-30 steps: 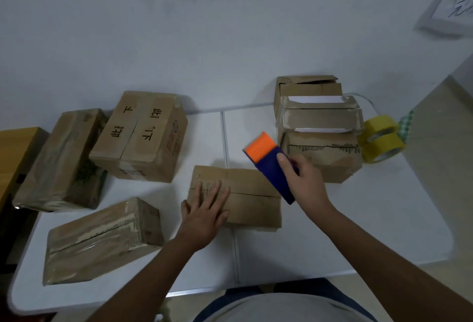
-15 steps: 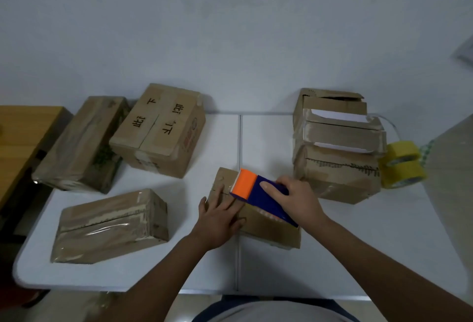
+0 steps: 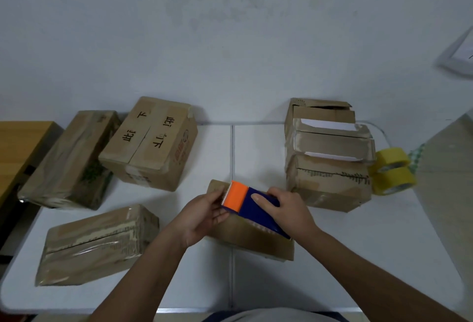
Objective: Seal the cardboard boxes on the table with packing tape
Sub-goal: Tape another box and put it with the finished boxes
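The white table point(image 3: 358, 257) stands against a white wall point(image 3: 230, 40), with a wooden desk point(image 3: 18, 142) beside its left end. At back right is a stack of open boxes point(image 3: 330, 168); at back left a printed box point(image 3: 151, 142) with its top seam untaped, and left of it a wrapped box point(image 3: 69, 160) lying at an angle. A taped box point(image 3: 97, 242) lies near the front left. The flat box point(image 3: 253, 237) I am working on sits at the middle, across the table's seam, mostly under my hands. Two yellow tape rolls point(image 3: 393, 170) are stacked just right of the open boxes. My right hand point(image 3: 289, 211) grips the blue body of the dispenser point(image 3: 252, 206) from above, forefinger laid along it, holding it over the flat box. My left hand point(image 3: 204, 214) is at its orange, toothed end, thumb and fingers curled around that end.
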The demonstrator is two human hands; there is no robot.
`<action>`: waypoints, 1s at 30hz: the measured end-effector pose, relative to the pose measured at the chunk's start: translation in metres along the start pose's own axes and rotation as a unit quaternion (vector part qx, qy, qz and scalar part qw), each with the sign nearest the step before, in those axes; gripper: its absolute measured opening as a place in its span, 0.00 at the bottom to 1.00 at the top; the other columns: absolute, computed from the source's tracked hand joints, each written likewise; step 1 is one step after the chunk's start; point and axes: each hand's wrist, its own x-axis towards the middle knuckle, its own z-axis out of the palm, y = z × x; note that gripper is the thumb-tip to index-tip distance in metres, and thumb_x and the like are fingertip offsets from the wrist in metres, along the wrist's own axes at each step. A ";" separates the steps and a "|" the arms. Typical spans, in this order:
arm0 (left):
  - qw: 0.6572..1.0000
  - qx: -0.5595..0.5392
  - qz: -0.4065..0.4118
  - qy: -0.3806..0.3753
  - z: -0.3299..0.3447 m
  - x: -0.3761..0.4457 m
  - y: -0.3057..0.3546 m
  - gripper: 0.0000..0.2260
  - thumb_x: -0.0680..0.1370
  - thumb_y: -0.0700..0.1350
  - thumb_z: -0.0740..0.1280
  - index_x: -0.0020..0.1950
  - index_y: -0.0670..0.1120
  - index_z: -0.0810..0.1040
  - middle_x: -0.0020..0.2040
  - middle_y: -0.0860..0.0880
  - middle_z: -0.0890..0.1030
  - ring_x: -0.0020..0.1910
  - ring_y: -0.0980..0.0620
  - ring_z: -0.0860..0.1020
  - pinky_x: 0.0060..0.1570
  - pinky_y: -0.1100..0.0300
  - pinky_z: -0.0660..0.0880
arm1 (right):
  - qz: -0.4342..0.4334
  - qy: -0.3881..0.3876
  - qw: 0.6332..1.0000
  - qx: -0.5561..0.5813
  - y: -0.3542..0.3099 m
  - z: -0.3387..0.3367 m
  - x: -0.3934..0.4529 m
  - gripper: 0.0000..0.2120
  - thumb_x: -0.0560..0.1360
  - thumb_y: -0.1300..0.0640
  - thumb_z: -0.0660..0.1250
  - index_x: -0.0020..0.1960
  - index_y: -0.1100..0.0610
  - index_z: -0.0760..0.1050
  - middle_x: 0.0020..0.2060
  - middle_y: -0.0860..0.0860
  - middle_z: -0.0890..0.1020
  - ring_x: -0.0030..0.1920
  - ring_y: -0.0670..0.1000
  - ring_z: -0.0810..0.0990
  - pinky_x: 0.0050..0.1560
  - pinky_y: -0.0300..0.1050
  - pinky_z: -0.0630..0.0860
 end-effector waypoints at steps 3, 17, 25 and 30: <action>0.999 0.033 0.006 -0.015 0.002 -0.002 0.003 0.15 0.81 0.53 0.65 0.58 0.43 0.82 0.54 0.43 0.85 0.54 0.50 0.83 0.58 0.56 0.77 | -0.004 0.001 1.000 -0.005 0.000 0.000 0.000 0.25 0.72 0.31 0.57 0.49 0.52 0.76 0.42 0.46 0.83 0.41 0.44 0.81 0.43 0.43 0.80; 0.993 0.117 0.031 -0.009 0.002 -0.004 0.011 0.14 0.80 0.53 0.66 0.59 0.46 0.82 0.56 0.44 0.84 0.57 0.48 0.82 0.59 0.54 0.78 | -0.005 -0.006 1.000 -0.002 -0.001 -0.002 -0.001 0.25 0.73 0.32 0.57 0.51 0.53 0.75 0.44 0.47 0.82 0.43 0.45 0.81 0.43 0.41 0.78; 0.998 0.033 0.000 -0.043 0.013 -0.001 0.002 0.08 0.78 0.44 0.69 0.57 0.45 0.82 0.52 0.45 0.85 0.51 0.52 0.83 0.54 0.58 0.78 | -0.008 -0.002 0.998 0.065 0.015 -0.012 -0.011 0.24 0.71 0.33 0.58 0.49 0.52 0.77 0.40 0.46 0.83 0.39 0.43 0.81 0.36 0.36 0.76; 0.971 0.196 0.134 0.019 0.014 0.001 0.009 0.06 0.80 0.38 0.67 0.48 0.43 0.83 0.50 0.44 0.84 0.47 0.52 0.83 0.44 0.63 0.78 | -0.015 0.006 0.998 0.060 0.013 -0.012 -0.010 0.23 0.71 0.33 0.57 0.48 0.51 0.77 0.39 0.45 0.82 0.38 0.43 0.81 0.35 0.35 0.75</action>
